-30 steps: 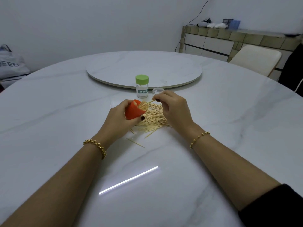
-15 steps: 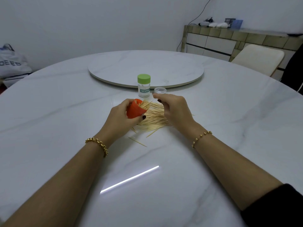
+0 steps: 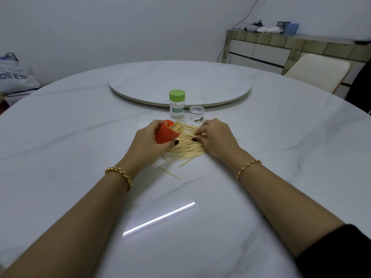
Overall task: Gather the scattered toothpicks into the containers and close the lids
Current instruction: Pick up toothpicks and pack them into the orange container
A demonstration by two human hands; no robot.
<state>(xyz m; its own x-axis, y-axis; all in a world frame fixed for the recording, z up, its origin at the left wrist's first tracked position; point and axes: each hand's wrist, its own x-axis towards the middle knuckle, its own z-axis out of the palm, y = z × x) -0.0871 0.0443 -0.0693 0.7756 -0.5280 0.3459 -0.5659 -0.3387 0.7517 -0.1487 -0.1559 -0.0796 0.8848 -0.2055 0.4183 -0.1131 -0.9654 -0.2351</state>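
Toothpick pile (image 3: 186, 146): its right part lies under the right hand (image 3: 217, 137); its left edge is hidden behind the red container (image 3: 165, 135).
Right fingertips (image 3: 197, 131): curled down onto the sticks; whether they pinch any cannot be told.
Red container: its base is covered by the left hand (image 3: 147, 142) holding it.
Clear pot (image 3: 197, 112): a dark mark on its near side, too small to identify.
Bag (image 3: 15, 75), far left: cut by the picture's edge.
Sideboard (image 3: 281, 49) top, far right: small blurred things, not nameable.
Left forearm (image 3: 76, 217), right forearm (image 3: 281, 197): cut by the near edge.

Jar (image 3: 176, 105), perhaps a clear lid (image 3: 197, 112), beyond toothpicks (image 3: 186, 149)
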